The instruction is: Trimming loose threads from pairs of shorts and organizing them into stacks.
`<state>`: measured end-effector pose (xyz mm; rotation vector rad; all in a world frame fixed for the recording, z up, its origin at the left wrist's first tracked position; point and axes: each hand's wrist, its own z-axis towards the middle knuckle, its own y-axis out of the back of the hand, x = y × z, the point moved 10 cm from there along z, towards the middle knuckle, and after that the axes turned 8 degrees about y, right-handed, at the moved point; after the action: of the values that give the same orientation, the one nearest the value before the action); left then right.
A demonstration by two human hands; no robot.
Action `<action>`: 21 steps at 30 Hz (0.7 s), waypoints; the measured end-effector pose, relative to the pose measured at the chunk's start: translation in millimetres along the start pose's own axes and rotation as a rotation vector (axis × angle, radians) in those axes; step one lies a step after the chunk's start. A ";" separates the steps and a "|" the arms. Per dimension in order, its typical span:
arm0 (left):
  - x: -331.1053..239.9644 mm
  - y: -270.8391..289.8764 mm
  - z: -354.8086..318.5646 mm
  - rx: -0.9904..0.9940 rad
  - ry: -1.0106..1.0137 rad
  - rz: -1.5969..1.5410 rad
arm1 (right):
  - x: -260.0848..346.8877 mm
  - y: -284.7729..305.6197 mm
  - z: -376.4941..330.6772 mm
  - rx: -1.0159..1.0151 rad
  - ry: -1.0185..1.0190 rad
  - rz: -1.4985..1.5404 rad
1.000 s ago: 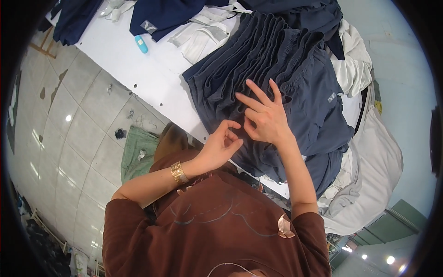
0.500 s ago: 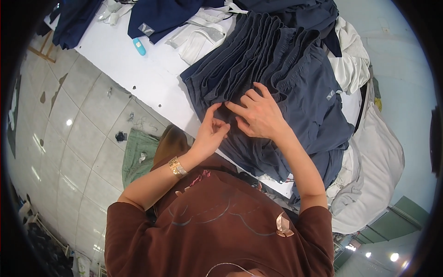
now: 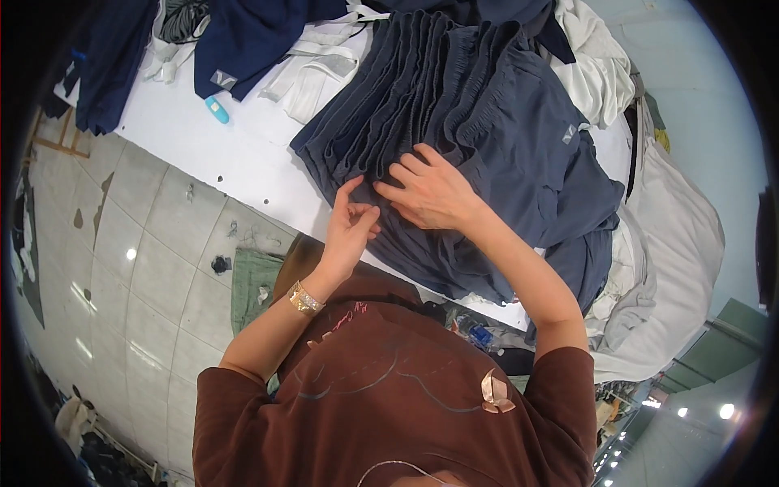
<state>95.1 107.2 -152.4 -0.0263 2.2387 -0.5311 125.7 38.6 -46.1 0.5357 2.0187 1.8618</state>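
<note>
A pile of dark blue-grey garments with gathered elastic waistbands (image 3: 519,154) lies on the white table, the waistbands lined up in close folds. At the near edge of these folds, my left hand (image 3: 350,231) has its index finger stretched against the cloth and its thumb apart from it. My right hand (image 3: 432,193) rests on the pile just to the right, fingers spread and bent, the index fingertip at a fold near the left one. Neither hand visibly grips any cloth. A small pale emblem shows on the pile's right side.
The white table (image 3: 191,146) carries navy cloth (image 3: 260,40), white straps (image 3: 312,85) and a small turquoise object (image 3: 217,109). White fabric (image 3: 596,69) is heaped at the far right, with a large pale cloth bundle (image 3: 677,243) beside the table. Green cloth (image 3: 253,284) hangs near my left side.
The view has shifted, so the table and pile sit further left in the picture. Both hands stay at the same waistband folds, and my right hand's fingers are slightly more bent.
</note>
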 end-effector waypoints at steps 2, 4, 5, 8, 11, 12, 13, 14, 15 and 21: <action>0.5 1.0 1.1 0.001 0.002 -0.018 | -1.8 -0.8 -2.6 0.017 -0.021 0.001; -0.7 1.2 0.3 0.001 0.002 -0.012 | -3.1 -0.1 -3.1 0.033 -0.028 0.004; -0.8 1.7 0.0 0.001 0.005 -0.011 | -1.0 6.1 -3.1 0.009 -0.006 -0.025; 4.1 3.5 1.0 -0.001 0.009 -0.031 | 7.0 12.2 0.1 -0.030 0.057 -0.098; 1.4 1.9 -0.9 0.010 0.007 -0.015 | 8.4 6.8 0.5 -0.028 0.085 -0.092; 0.7 3.1 -1.7 0.003 0.004 -0.019 | 6.9 4.2 1.1 -0.012 0.085 -0.044; 0.3 1.2 -2.7 0.024 0.002 -0.013 | 7.6 5.7 1.6 -0.013 0.094 -0.044; 0.3 -0.3 -3.7 0.046 0.000 -0.007 | 0.9 5.9 1.5 0.012 0.016 0.044; 0.7 0.7 -4.4 0.040 -0.002 -0.013 | -6.1 4.3 0.3 0.038 -0.063 0.130; 0.4 8.4 -3.4 -0.005 -0.073 -0.056 | -8.1 11.6 9.6 -0.012 -0.121 0.134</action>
<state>93.6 116.0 -153.9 -0.1097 2.1737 -0.5463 137.9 43.7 -35.3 0.7786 1.9346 1.8664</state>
